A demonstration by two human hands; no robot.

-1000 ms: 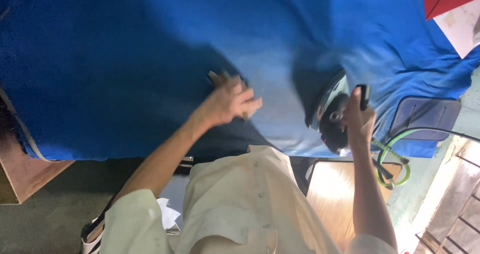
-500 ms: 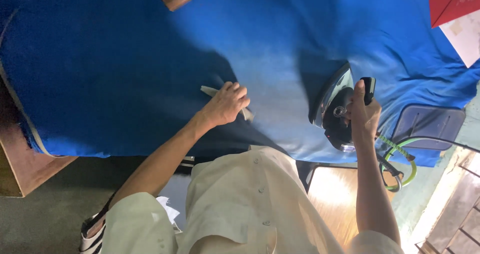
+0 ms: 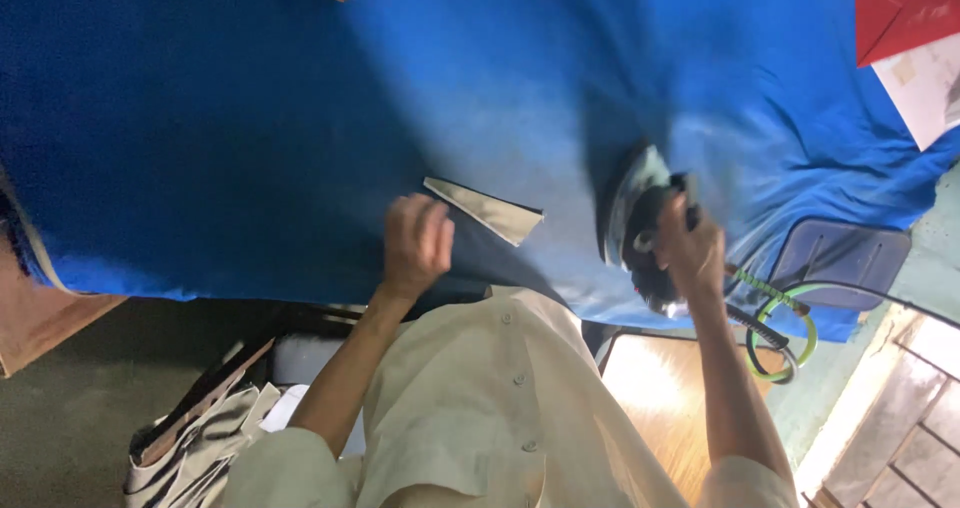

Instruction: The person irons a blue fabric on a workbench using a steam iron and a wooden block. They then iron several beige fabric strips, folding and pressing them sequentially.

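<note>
**Iron on blue cloth, small pale piece under the other hand**

The right hand (image 3: 690, 248) is clenched around the handle of a dark iron (image 3: 640, 233), which stands on the blue cloth (image 3: 300, 118) near the bench's near edge, just beside the person's body. It looks heavy and rigid, with a smooth sole that should glide; the handle on top is the only sensible place to take it, since the sole is likely hot. A green-and-black cord (image 3: 785, 323) loops off it to the right and could drag or snag.

The left hand (image 3: 415, 243) rests on the cloth with its fingers curled, touching the near end of a small pale fabric piece (image 3: 485, 210). Whether its grip pinches the piece or only presses on it, I cannot tell. The piece looks thin, light and limp, flat with a pointed end; it would shift easily and is best held down flat at an edge, clear of the iron.

The blue cloth covers the whole bench (image 3: 40, 318), soft and slightly rumpled toward the right. A red sheet (image 3: 900, 13) and white paper (image 3: 925, 83) lie at the far right corner. Below, a bundle of pale fabric (image 3: 200, 438) sits on the floor, and bright light falls on a wooden surface (image 3: 650, 388) to the right.
</note>
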